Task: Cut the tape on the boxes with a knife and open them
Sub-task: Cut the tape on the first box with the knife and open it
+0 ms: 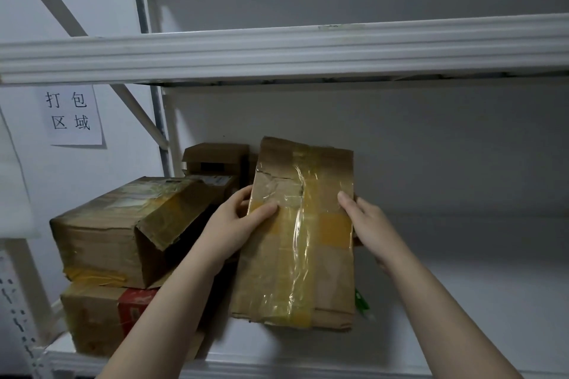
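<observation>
Held upright at the white metal shelf (462, 292), just right of a pile of worn cartons (107, 234): a flat cardboard box (277, 280) banded with yellowish tape (308, 224). Clasped by 2 hands, at its left edge by the left hand (234, 224), thumb (261, 211) on the face, and at its right edge by the right hand (369, 224).

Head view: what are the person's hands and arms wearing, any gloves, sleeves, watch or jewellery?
Nothing visible. The left hand and right hand are bare, without gloves, and no ring shows on either. The left forearm and right forearm are uncovered to the frame's bottom edge: no sleeve, watch or wristband appears.
</observation>
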